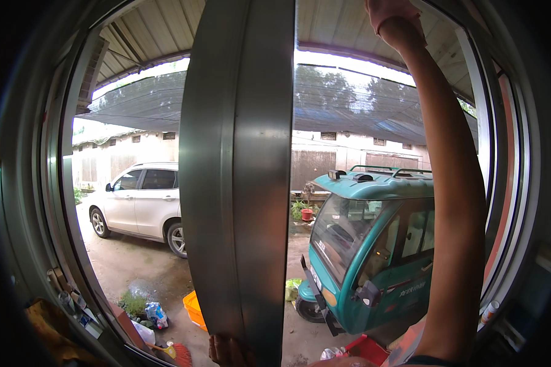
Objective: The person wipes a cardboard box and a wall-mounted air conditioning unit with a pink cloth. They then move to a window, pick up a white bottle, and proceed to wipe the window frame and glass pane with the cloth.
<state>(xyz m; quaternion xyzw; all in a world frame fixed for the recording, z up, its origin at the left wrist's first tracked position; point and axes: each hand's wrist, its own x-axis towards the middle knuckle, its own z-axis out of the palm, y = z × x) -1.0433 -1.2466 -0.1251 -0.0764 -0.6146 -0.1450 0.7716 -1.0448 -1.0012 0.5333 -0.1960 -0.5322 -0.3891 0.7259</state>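
Note:
My right arm reaches up along the right side of the window. At the top rim, my right hand (396,33) is mostly hidden by a pink cloth (397,13), which it holds against or close to the glass; contact is not clear. A broad metal window post (257,160) stands upright in the middle of the view. Low down, my left hand (228,351) has its fingers curled on the post's lower left part; the rest of that hand is dark and cut off by the bottom edge.
The window frame (482,151) curves around the panes. Small items (69,300) lie on the left sill, and a white bottle (490,311) is at the right. Outside are a white car (137,202), a green three-wheeler (372,257), an orange crate (193,309) and a broom (177,352).

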